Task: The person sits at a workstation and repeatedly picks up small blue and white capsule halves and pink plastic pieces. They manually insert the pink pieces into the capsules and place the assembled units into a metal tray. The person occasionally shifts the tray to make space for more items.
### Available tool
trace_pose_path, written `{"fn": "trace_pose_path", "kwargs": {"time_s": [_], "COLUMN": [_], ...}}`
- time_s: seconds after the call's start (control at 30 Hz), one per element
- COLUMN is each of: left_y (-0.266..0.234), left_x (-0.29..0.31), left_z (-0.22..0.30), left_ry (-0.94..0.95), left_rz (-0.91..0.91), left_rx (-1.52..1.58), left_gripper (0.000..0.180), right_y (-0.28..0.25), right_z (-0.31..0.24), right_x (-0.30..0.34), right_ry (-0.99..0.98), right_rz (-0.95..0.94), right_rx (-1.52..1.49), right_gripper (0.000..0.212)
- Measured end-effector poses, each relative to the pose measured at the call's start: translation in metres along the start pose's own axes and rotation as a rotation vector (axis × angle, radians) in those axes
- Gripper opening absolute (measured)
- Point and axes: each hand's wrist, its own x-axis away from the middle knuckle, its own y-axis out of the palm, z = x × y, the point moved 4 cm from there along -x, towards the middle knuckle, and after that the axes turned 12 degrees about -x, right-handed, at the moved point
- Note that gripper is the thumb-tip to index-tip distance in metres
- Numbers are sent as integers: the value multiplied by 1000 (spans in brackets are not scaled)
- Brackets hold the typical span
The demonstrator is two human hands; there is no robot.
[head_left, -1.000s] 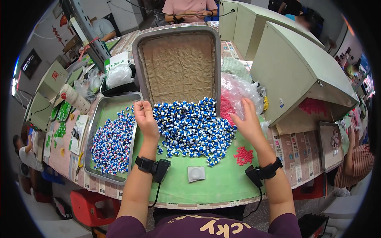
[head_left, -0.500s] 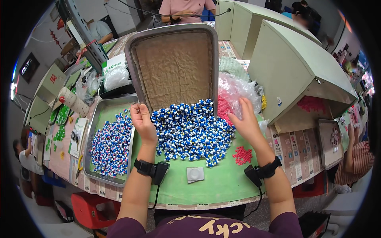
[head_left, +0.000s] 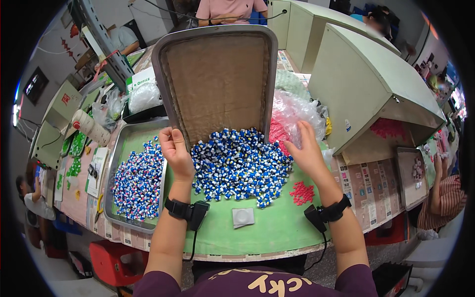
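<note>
A metal tray (head_left: pixel 215 79) stands tipped steeply up at the far middle, its brownish inner face toward me. My left hand (head_left: pixel 177 154) is closed at its lower left rim, the fingers partly hidden. From its low edge a heap of small blue-and-white pieces (head_left: pixel 242 168) spreads over the green mat (head_left: pixel 257 237). My right hand (head_left: pixel 309 151) is open, fingers stretched and thumb apart, to the right of the heap beside a clear plastic bag (head_left: pixel 297 106); I see a gap between it and the tray rim.
Left of the heap is a second metal tray (head_left: pixel 118 143) of blue, white and pink pieces. Small pink pieces (head_left: pixel 302 193) and a whitish square block (head_left: pixel 243 218) lie nearer me. Scissors (head_left: pixel 99 205) lie far left. A grey cabinet (head_left: pixel 371 89) stands right. A person (head_left: pixel 231 12) sits opposite.
The tray's top rim has risen slightly and shifted a little. The upper edge of the blue-and-white heap has slid lower, baring more of the tray. My hands have barely moved.
</note>
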Motion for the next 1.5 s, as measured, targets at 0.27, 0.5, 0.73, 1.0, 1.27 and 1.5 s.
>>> {"fn": "trace_pose_path", "kwargs": {"time_s": [0.27, 0.5, 0.73, 1.0, 1.27, 1.5], "left_y": [0, 2, 1, -5, 1, 9], "left_x": [4, 7, 5, -1, 0, 3], "left_z": [9, 23, 5, 13, 16, 16], "left_ry": [26, 52, 32, 60, 44, -27], "left_rz": [-61, -47, -28, 23, 39, 42], "left_rx": [51, 88, 82, 87, 128, 155], "left_gripper": [16, 17, 18, 19, 17, 14], "right_y": [0, -1, -1, -1, 1, -6], "right_z": [0, -5, -5, -4, -3, -18], "right_x": [1, 0, 1, 2, 2, 4], "right_ry": [-38, -18, -21, -6, -18, -105], "right_rz": [13, -6, -3, -8, -3, 78], "right_rx": [-2, 6, 10, -16, 6, 41], "right_gripper": [68, 70, 70, 68, 69, 60]}}
